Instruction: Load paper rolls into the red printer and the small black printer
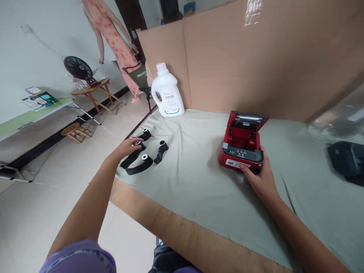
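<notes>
My right hand (263, 176) grips the front right corner of a small red label printer (241, 153), its thumb on the front face and its fingers along the side. The printer's lid (248, 120) stands raised, showing the red inside. Far to the left, my left hand (127, 148) has its thumb and fingers closed around the white-cored end of a roll of black ribbon (139, 145). More black rolls lie around it: one behind (145, 133), one in front with a curved loose strip (139, 167), and one to the right (161, 151).
A white jug (168, 93) stands at the back before a tall cardboard panel (222, 57). Green cloth (196, 182) covers the table, with a bare wooden front edge (170, 223). A dark object (347, 161) lies far right. A person (113, 41) stands beyond, near a fan (78, 68).
</notes>
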Demonstrator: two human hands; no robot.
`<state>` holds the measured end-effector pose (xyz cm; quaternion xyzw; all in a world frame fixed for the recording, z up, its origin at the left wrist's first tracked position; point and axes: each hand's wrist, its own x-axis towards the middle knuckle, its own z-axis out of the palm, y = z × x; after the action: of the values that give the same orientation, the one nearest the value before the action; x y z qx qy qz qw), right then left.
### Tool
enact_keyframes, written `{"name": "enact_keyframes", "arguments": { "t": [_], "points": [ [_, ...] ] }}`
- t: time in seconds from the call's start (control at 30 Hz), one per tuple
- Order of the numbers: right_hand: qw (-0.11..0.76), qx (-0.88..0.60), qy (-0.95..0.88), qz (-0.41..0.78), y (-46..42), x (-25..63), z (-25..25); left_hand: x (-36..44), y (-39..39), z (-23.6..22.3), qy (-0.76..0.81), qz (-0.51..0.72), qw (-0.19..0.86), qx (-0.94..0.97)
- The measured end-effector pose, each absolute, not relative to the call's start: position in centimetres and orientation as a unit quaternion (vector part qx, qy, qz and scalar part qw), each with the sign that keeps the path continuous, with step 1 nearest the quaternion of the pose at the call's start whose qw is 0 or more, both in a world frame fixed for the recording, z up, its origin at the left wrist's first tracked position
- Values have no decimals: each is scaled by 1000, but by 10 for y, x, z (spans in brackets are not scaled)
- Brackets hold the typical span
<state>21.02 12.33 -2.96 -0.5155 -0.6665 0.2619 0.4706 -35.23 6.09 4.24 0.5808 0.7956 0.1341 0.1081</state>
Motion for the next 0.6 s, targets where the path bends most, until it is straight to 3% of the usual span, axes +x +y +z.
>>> {"name": "enact_keyframes", "arguments": {
  "t": [0.2,0.37,0.6],
  "points": [
    [468,-519,-670,251,124,210,-30,-345,58,35,805,135,110,567],
    [466,-517,-669,261,124,211,-31,-304,37,56,792,181,-46,581],
    [466,-515,-671,261,124,211,-30,-250,4,47,837,13,31,546]
  ]
}}
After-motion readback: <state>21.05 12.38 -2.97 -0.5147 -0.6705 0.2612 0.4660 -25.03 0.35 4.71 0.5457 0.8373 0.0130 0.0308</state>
